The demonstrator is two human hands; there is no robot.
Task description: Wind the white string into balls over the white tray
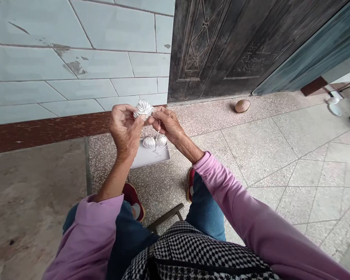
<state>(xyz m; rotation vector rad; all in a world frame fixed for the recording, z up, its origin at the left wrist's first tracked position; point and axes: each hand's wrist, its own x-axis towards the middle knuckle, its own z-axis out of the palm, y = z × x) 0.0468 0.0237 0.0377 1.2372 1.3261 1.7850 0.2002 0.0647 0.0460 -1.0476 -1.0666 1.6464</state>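
White yarn, wound into a ball [144, 109], is shown held above a shallow tray [146, 159], which serves as the landmark. The tray rests on the speckled floor [109, 165]; two further wound balls [149, 142] are seated along its far side. By the left hand [124, 130], raised above the tray's left part, the held ball is gripped between thumb and fingers. By the right hand [167, 123], raised above the tray's right edge, a strand [158, 133] appears to be pinched close against the ball, the grip being pressed together; the exact contact is partly hidden by the fingers. The strand is seen hanging from this hand toward the tray.

The step in hand is judged to be the working of the strand at the ball's right side. For the next move, a steady left grip and a strand free of snags at the tray would be called for. The held ball is nearly round, so no clear long axis can be assigned; its strand side is directed to the right.
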